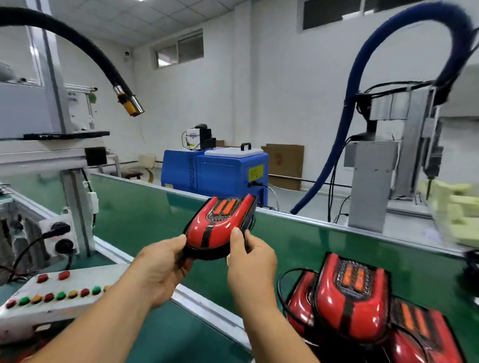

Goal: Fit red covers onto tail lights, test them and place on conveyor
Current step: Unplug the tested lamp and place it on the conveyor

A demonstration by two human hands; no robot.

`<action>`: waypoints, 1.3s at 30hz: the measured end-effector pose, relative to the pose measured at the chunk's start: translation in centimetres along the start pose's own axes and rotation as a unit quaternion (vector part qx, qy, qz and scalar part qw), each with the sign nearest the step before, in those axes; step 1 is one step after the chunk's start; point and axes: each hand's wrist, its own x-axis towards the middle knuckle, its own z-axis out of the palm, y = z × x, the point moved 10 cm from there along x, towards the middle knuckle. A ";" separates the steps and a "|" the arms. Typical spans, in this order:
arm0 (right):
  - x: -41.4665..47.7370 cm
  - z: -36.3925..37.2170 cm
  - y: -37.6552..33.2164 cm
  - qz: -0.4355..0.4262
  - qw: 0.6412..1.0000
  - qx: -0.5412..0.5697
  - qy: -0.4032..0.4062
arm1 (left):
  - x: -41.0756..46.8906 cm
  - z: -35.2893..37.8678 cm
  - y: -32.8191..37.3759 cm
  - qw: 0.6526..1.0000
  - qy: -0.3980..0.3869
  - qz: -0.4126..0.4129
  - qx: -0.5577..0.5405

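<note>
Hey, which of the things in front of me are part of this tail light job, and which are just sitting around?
Job: tail light, held by left hand and right hand; conveyor; piled tail lights on it; button box, probably the tester.
Just around: blue machine; black hose; blue hose; cardboard.

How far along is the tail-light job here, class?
Done: a pile of red-covered tail lights lies on the green conveyor belt. In hand: left hand and right hand hold another red-covered tail light above it. Left: setting it down. Testing cannot be judged.
</note>
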 end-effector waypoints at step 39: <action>-6.7 -36.4 5.7 0.124 0.948 -0.254 0.143 | -14.9 21.8 -18.3 0.888 -0.144 0.067 0.431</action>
